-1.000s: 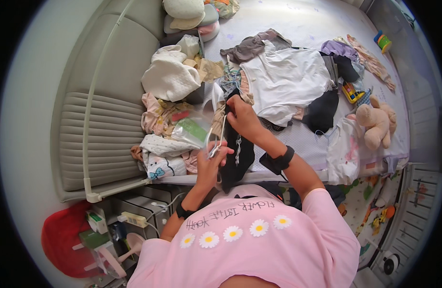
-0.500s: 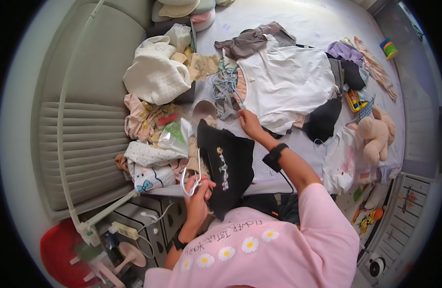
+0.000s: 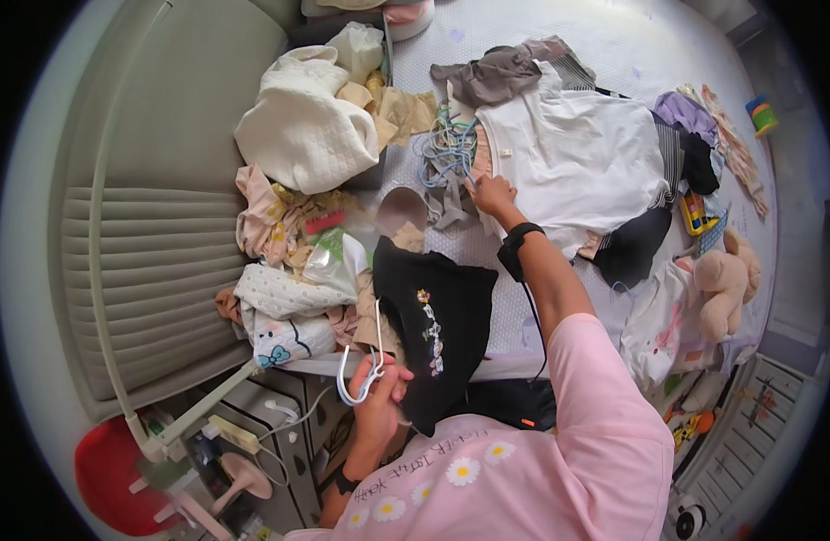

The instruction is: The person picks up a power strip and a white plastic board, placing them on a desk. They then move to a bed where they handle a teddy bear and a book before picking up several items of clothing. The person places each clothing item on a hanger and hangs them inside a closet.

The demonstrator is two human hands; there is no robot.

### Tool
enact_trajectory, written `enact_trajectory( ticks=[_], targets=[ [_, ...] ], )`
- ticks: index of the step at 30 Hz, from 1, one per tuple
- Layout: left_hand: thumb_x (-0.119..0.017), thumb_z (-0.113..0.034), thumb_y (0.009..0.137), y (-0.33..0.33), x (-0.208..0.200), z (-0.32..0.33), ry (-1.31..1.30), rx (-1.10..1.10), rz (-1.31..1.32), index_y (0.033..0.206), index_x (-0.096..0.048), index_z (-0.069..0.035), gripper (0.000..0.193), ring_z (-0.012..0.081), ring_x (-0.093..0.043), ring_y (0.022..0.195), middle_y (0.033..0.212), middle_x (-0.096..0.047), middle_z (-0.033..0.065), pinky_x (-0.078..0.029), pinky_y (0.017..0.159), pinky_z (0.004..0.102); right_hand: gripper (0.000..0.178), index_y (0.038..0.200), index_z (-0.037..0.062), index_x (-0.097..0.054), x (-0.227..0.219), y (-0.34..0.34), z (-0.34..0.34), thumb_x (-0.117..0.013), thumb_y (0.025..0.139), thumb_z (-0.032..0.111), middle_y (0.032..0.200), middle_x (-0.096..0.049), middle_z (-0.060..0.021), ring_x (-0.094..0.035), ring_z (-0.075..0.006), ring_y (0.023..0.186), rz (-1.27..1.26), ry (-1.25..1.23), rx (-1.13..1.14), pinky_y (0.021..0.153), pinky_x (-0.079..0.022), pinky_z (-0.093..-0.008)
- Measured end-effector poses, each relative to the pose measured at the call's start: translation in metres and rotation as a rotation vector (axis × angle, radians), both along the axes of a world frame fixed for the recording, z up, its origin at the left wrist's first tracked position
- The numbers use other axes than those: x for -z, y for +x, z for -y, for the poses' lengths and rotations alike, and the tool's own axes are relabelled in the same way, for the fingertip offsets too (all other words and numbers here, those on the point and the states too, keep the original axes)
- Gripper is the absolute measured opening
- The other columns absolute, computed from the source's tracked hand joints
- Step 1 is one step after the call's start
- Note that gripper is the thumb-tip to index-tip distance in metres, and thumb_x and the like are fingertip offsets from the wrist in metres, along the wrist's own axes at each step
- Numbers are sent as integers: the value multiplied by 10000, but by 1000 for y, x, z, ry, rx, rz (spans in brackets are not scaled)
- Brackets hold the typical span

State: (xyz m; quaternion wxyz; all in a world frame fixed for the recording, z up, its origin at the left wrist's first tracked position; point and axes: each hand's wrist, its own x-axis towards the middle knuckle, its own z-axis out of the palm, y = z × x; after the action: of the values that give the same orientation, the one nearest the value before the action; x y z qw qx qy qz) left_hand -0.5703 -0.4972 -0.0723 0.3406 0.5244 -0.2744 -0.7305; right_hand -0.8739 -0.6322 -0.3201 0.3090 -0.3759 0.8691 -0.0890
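My left hand is closed round a white clothes hanger, its hook curving out past the fingers. A black garment with a small coloured print down its front hangs by that hand, over the bed's near edge. My right hand reaches to the tangle of blue and green hangers, beside the white T-shirt. Its fingers are drawn together at the edge of the tangle; what they pinch is hard to make out.
Left of the hands, crumpled clothes and a white quilted cloth are heaped by the grey padded headboard. A plush toy and a white printed garment lie at right. A pale rail rises at far left.
My right hand has moved forward and right, toward the hangers. The left hand keeps the white hanger and has shifted slightly right and nearer. The whole view has shifted too.
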Motion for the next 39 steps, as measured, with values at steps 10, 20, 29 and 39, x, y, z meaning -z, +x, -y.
enact_trajectory(
  ticks=[10,20,29,39],
  targets=[
    [-508,-17,807,0,0,-1,8,6,25,906,-466,-19,107,67,-380,513,720,-569,123,-320,482,178,172,838,108,-564,21,18,-16,-496,793,259,930,-520,-94,-478,-268,909,-235,-265,-95,768,-313,-440],
    [-490,-47,830,-9,4,-3,-30,-31,39,936,-476,-17,110,70,-391,487,706,-544,96,-300,451,188,113,833,102,-570,-74,34,-118,-509,742,75,553,-522,-112,-481,-305,519,-233,-682,-239,643,-387,-370],
    [-516,-51,815,-5,5,-8,-35,-45,-15,927,-490,-29,118,70,-407,484,702,-565,103,-312,445,188,78,799,6,-590,-218,18,-236,-555,802,76,500,-443,11,-376,-28,459,113,-979,381,414,-298,-198],
    [-518,-124,838,-20,-7,5,-13,209,-339,769,-509,-45,106,49,-308,329,434,-360,-26,-224,314,186,229,958,3,-572,-398,-80,-285,-586,800,169,552,-437,48,-324,-15,406,245,-1151,610,385,-244,-155]
  ],
)
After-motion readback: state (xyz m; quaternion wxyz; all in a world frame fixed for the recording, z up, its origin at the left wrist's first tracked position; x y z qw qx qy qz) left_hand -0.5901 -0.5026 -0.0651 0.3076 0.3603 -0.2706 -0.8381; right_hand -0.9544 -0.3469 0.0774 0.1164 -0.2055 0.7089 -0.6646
